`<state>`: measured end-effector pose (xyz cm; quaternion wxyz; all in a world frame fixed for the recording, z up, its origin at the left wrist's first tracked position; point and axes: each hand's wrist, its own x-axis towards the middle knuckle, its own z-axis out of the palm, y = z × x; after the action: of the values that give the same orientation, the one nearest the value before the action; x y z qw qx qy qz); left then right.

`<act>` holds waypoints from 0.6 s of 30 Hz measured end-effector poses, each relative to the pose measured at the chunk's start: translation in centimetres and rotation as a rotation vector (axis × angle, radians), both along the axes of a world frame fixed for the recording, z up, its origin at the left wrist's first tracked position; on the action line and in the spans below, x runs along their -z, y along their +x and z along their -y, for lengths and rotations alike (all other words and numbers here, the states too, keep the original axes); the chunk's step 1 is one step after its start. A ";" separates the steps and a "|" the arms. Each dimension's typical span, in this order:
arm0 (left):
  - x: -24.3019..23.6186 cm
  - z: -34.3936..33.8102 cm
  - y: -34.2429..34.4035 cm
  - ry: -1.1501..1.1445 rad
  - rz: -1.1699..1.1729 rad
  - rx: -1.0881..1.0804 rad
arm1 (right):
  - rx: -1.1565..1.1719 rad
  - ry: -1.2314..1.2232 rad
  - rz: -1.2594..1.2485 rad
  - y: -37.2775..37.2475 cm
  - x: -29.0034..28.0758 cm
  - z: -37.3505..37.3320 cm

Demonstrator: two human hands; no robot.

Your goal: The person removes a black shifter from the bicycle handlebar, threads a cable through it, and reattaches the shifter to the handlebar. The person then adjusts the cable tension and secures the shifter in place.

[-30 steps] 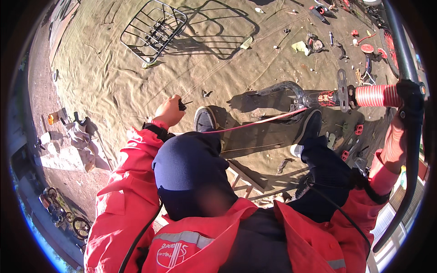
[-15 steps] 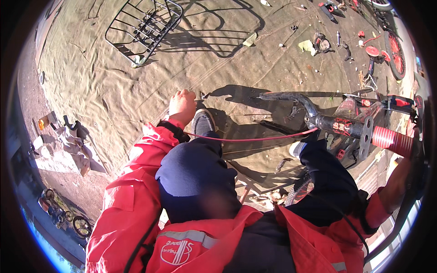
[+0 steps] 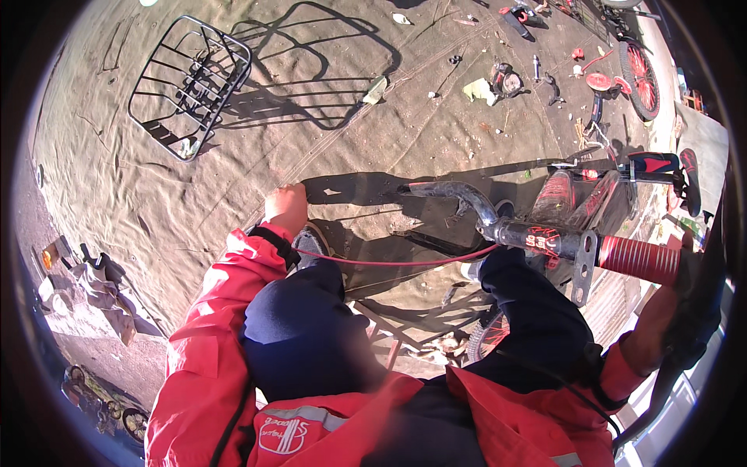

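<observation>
My left hand [image 3: 286, 206] is low over the ground cloth, just beyond my left shoe [image 3: 311, 243]. Its fingers are curled under, hiding whatever they hold. A thin red cable [image 3: 405, 262] runs from beside that wrist to a black bicycle tube [image 3: 537, 240] on the right. A curved dark metal bar [image 3: 447, 189] is joined to the tube's left end, and a red-and-white ribbed section [image 3: 640, 259] sits at its other end. My right forearm [image 3: 650, 331] reaches up beside the ribbed section. Shadow and a dark shape hide my right hand [image 3: 685, 268].
A black wire basket [image 3: 191, 87] lies at the far left. Bicycle parts, including a red-rimmed wheel [image 3: 640, 78] and a red disc-shaped part [image 3: 599, 82], are scattered at the far right. A crumpled pale cloth [image 3: 101, 292] is at the left. Beneath my legs is another wheel [image 3: 489, 335].
The whole view has shifted, so most things sit further left. My left hand's fingers, partly seen before, are now tucked from sight. The cable still hangs between that wrist and the tube.
</observation>
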<state>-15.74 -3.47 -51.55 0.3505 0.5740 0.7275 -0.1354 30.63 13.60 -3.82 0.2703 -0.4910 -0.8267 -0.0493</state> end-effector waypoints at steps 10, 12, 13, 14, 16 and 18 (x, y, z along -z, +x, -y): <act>-0.8 -0.7 0.9 0.004 0.008 0.053 | 0.028 0.034 0.014 -0.9 0.5 -0.4; -1.4 -0.7 0.8 0.031 0.056 0.006 | 0.035 0.046 0.015 -0.9 0.7 -0.2; -1.7 -0.8 0.6 0.028 0.092 -0.035 | 0.036 0.052 0.014 -0.9 0.8 -0.2; -2.1 -0.8 0.4 0.010 0.121 -0.063 | 0.038 0.059 0.012 -1.1 0.9 -0.1; -2.8 -0.9 0.1 -0.021 0.179 -0.141 | 0.038 0.072 0.012 -1.8 1.0 0.0; -3.4 -0.9 -0.4 -0.033 0.256 -0.245 | 0.043 0.087 0.013 -3.0 1.3 0.1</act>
<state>-16.12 -2.56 -48.13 0.4637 0.4877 0.7391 -0.0294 27.60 13.54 -5.17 0.2849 -0.4959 -0.8149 -0.0944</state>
